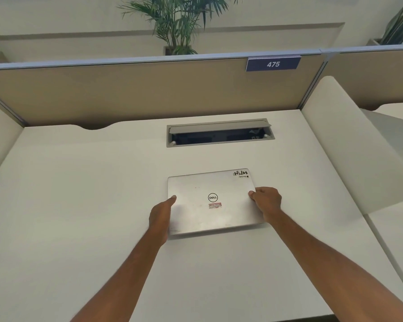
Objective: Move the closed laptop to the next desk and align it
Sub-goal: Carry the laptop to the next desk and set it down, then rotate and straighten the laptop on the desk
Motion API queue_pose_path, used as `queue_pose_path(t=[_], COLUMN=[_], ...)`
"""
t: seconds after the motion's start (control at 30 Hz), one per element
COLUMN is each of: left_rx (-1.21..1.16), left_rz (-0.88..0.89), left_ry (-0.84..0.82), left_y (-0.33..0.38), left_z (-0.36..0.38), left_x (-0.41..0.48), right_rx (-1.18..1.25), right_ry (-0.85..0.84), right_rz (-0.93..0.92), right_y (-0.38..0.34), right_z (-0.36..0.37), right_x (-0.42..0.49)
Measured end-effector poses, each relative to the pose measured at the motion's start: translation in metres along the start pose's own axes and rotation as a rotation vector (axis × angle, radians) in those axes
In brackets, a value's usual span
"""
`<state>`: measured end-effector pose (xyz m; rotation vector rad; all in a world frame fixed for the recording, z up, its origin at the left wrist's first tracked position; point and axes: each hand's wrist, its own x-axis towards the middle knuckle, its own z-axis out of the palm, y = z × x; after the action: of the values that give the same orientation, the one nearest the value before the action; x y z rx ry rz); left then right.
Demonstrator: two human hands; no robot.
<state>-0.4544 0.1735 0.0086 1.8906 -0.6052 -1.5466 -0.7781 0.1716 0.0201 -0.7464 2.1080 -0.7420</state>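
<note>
One closed silver laptop [211,202] lay lid-up on the white desk [79,194], a little right of the middle and nearer the back edge than the front edge, its long sides roughly parallel to the back edge but turned slightly. Lid carried a round maker's logo at centre, a small red-and-white sticker just below it, and a black-lettered sticker at the back right corner.

Two bare hands held it. Left hand [159,213] gripped the left edge, thumb lying on the lid, fingers hidden under the side. Right hand [266,201] clasped the right edge, thumb on the lid, fingers curled around the side. Whether the laptop rested fully on the desk or was slightly raised could not be told.

One cable hatch [220,133], grey-framed, flap raised, sat set into the desk near the back edge, apart from the laptop. One tan partition [126,91] stood along the back edge, bearing a blue number plate [273,64] reading 475 at its upper right. One white side divider [349,145] stood at the right edge, with a neighbouring desk [396,235] beyond it. One palm plant [177,22] stood behind the partition.
</note>
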Motion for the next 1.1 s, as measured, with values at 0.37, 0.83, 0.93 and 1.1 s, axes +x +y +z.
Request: queue_pose_path(t=[0.37, 0.83, 0.93, 1.1], left_rx=[-0.017, 0.346, 0.479, 0.751], left_rz=[-0.025, 0.199, 0.347, 0.528], left_ry=[0.069, 0.216, 0.214, 0.029], left_y=[0.004, 0.012, 0.030, 0.058], left_z=[0.008, 0.017, 0.024, 0.045], left_x=[-0.005, -0.007, -0.008, 0.003], right_rx=[-0.061, 0.054, 0.376, 0.680], right_ry=[0.006, -0.111, -0.204, -0.401], right_rz=[-0.023, 0.008, 0.108, 0.496], right_y=[-0.003, -0.014, -0.010, 0.005], right_z=[0.006, -0.001, 0.000, 0.018], right_x=[-0.014, -0.035, -0.056, -0.099])
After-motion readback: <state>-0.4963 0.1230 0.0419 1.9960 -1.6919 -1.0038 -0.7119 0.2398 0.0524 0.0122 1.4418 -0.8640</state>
